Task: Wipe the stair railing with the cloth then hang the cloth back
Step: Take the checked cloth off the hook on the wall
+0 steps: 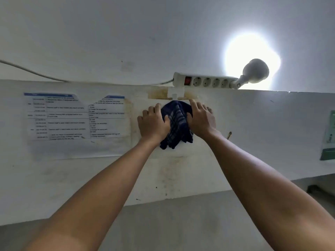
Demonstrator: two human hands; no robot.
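A dark blue checked cloth (176, 124) hangs bunched from a small white hook (175, 94) stuck near the top of a white wall panel. My left hand (154, 122) lies on the cloth's left side, thumb pressed into the fabric. On the cloth's right side is my right hand (201, 118), fingers spread and reaching up toward the hook. Both arms are stretched up and forward. No stair railing is in view.
A white power strip (204, 81) with a red switch sits on the panel's top edge, a lit lamp (253, 71) plugged into its right end. A printed schedule sheet (76, 120) hangs at the left, a green notice (329, 136) at the far right.
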